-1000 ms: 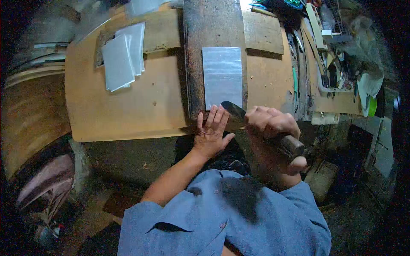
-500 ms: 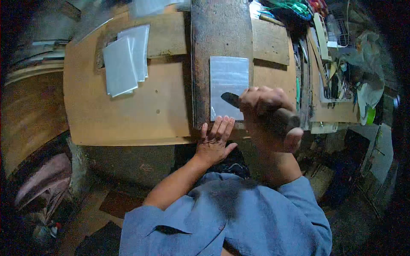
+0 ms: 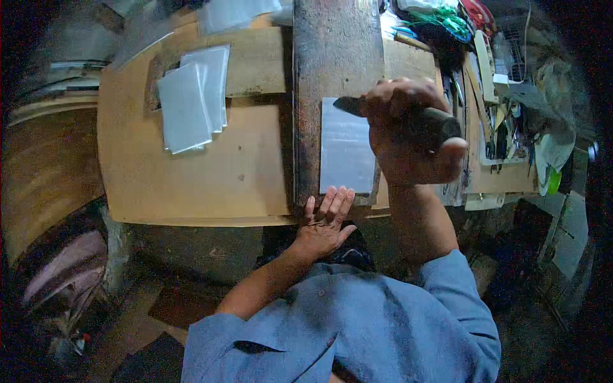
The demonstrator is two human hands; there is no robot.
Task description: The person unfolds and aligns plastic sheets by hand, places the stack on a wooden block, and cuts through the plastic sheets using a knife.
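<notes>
A stack of clear plastic sheets or bags [image 3: 348, 150] lies on the dark wooden plank [image 3: 335, 51] in front of me. My left hand [image 3: 324, 226] rests flat at the near edge of the stack, fingers spread and fingertips on the plastic. Wrapped round a thick-handled knife [image 3: 350, 106] is my right hand [image 3: 412, 131], above the right side of the stack. The short dark blade points left, over the stack's far end. Whether it touches the plastic I cannot tell.
More plastic sheets [image 3: 185, 108] lie fanned on the left of the wooden table [image 3: 191, 191]. Another pile of plastic [image 3: 236, 14] is at the back. On the right stand a tray of tools [image 3: 504, 127] and green strings [image 3: 450, 24].
My right hand has moved the knife away from me, toward the far end of the stack. My left hand stays at the near edge. The whole view has shifted slightly.
</notes>
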